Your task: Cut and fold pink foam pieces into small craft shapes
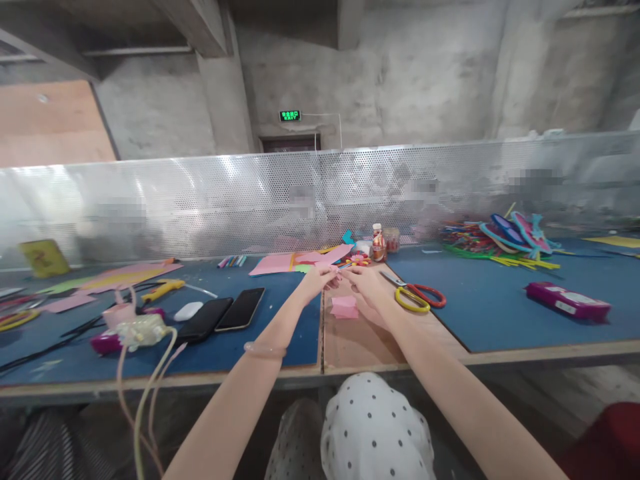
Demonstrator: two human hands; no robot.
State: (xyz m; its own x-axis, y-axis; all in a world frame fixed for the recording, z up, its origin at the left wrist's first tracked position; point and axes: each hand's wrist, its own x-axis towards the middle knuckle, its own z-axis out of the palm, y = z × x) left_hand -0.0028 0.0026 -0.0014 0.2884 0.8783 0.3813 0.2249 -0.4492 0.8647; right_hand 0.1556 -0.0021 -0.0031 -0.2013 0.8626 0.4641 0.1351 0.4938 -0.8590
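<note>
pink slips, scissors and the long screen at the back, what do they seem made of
Pink slips: probably matte paper, thin, flat and dull. Scissors: grey, shiny blades suggest metal; the smooth, evenly coloured red and yellow handles look like plastic. Screen: likely perforated sheet metal, with small holes and bright, streaky reflections.

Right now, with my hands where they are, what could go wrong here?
The scissors lie close beside your right hand, tips toward it, so a sideways sweep might nick you. The pink paper pieces look loose on the brown board; a brush of your left hand could scatter them. Cables hang over the front edge at your left and could snag your arm.
</note>
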